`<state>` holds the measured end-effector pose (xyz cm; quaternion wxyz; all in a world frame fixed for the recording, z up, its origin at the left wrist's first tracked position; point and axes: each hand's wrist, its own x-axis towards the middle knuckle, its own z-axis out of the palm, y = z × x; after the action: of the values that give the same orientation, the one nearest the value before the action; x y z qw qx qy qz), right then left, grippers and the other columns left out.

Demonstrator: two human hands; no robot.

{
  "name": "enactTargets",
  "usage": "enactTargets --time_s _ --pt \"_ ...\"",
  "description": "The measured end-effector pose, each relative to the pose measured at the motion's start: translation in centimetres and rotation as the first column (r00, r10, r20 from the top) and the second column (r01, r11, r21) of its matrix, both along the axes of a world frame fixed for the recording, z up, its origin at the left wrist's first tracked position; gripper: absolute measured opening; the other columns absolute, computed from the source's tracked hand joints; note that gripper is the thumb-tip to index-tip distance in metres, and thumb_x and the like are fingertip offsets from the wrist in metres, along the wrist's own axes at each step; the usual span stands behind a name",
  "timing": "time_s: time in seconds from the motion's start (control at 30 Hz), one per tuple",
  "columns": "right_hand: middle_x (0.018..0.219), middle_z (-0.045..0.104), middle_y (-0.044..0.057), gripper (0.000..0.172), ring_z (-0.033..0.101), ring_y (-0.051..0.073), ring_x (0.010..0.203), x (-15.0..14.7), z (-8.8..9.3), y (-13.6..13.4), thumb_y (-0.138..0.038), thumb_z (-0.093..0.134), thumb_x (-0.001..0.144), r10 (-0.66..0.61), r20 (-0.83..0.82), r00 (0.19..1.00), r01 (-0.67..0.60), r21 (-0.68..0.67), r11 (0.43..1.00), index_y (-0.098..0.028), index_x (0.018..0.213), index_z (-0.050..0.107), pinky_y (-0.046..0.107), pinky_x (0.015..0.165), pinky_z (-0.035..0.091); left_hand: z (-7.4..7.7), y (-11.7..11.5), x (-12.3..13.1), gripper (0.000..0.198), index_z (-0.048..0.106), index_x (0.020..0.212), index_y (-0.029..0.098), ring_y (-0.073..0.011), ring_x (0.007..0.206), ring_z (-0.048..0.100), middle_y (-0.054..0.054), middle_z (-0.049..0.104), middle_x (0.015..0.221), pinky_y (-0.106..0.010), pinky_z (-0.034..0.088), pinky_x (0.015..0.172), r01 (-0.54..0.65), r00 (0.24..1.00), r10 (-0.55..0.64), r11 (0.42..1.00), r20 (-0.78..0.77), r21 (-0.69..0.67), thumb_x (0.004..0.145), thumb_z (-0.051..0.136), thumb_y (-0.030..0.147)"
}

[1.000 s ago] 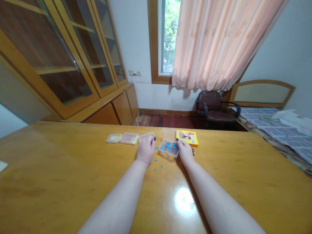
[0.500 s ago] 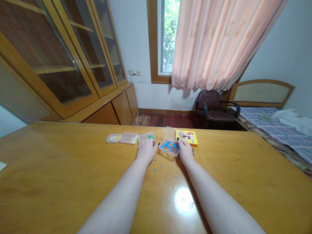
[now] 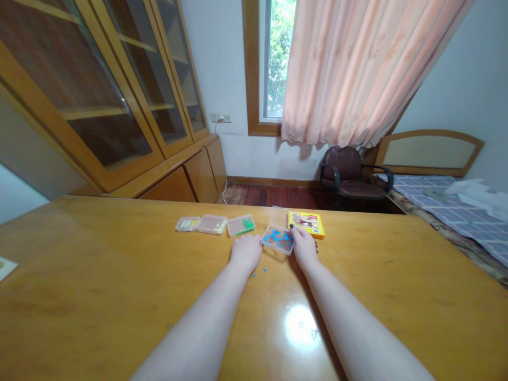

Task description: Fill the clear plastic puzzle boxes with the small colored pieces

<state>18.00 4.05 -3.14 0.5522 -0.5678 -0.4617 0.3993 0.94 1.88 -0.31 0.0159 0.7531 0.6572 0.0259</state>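
My right hand [image 3: 305, 247] pinches the right edge of a clear plastic box [image 3: 283, 246], which is tilted and raised off the table. Many small blue pieces [image 3: 278, 237] lie in the box, and its clear lid [image 3: 279, 216] stands open behind. My left hand [image 3: 246, 253] is low over the table at the box's left side, its fingers curled and closed; what they hold, if anything, is hidden. Two loose blue pieces lie just in front of it, one a small blue piece [image 3: 264, 270] and the other a blue bit [image 3: 254, 275].
Left of my hands are a clear box with green pieces [image 3: 241, 226], another with pale pieces [image 3: 213, 224] and a smaller one [image 3: 188, 224]. A yellow printed box [image 3: 306, 225] and some brown pieces [image 3: 316, 247] are at the right. The wooden table [image 3: 119, 275] extends all round.
My left hand has moved toward me and slightly right, uncovering the green pieces. It now covers the place where a third loose blue piece was. My right hand still holds the clear box.
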Motion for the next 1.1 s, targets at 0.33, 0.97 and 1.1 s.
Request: enactTargets --time_s 0.33,0.97,1.1 --pt "0.062 0.060 0.001 0.031 0.052 0.017 0.063 0.1 0.1 0.0 -0.045 0.052 0.068 -0.001 -0.001 1.000 0.001 -0.009 1.000 -0.016 0.067 0.062 0.026 0.060 0.037 0.9 0.4 -0.2 0.033 0.061 0.089 0.013 -0.0268 0.086 0.061 -0.015 0.064 0.089 -0.038 0.046 0.072 -0.054 0.998 0.055 0.996 0.013 -0.068 0.086 0.033 0.029" --pt "0.059 0.060 0.000 0.025 0.053 0.016 0.058 -0.5 1.3 -0.6 -0.041 0.053 0.066 -0.093 -0.160 0.983 0.085 -0.057 0.995 -0.018 0.064 0.061 0.026 0.057 0.041 -1.1 0.2 -0.2 0.049 0.032 0.133 0.021 -0.0202 0.128 0.030 -0.006 0.036 0.139 -0.038 0.021 0.106 0.283 0.926 -0.286 0.958 0.247 0.051 0.084 0.039 0.024" --pt "0.062 0.062 0.000 0.023 0.055 0.017 0.061 -0.5 0.9 -0.4 -0.040 0.056 0.065 -0.106 -0.227 0.968 0.098 -0.047 0.994 -0.018 0.067 0.062 0.027 0.060 0.043 -0.9 0.3 -0.2 0.045 0.040 0.127 0.023 -0.0206 0.123 0.037 -0.005 0.044 0.133 -0.039 0.024 0.105 0.289 0.915 -0.297 0.955 0.272 0.070 0.083 0.043 0.022"
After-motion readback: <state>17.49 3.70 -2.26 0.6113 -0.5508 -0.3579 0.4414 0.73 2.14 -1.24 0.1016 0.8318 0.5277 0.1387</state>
